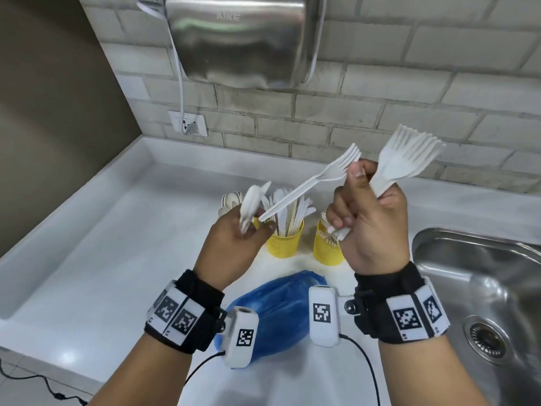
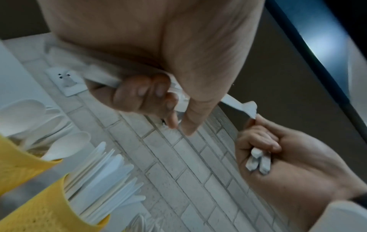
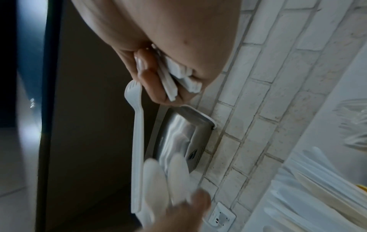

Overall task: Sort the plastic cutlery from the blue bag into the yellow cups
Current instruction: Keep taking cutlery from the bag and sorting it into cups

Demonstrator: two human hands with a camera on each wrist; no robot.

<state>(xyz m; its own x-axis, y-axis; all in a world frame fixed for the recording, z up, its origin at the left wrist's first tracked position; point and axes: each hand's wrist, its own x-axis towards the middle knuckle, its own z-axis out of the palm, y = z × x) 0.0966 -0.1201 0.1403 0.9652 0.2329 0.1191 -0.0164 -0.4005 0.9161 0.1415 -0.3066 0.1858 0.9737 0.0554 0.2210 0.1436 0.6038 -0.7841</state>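
At the far left the white stone counter (image 1: 96,259) ends in a raised lip against the brown wall, with a wide bare stretch of top before anything stands on it. The left hand (image 1: 234,247) hovers above the counter, fingers curled round a small bunch of white plastic spoons (image 1: 248,206) and pinching the handle end of a single white plastic fork (image 1: 310,183), which slants up to the right. Behind and below it, three yellow perforated cups stand in a row near the tiled back wall: the leftmost cup (image 2: 17,163) holds spoons, the middle cup (image 1: 285,241) knives, the right cup (image 1: 326,247) forks. Nearer, between the wrists, the crumpled blue plastic bag (image 1: 281,312) lies on the counter, close to its near edge. The right hand (image 1: 371,218) is closed round a fanned bundle of white plastic forks (image 1: 407,159), tines up, its fingertips meeting the single fork's tines. At the far right the steel sink (image 1: 483,288) drops away just beside the right wrist.
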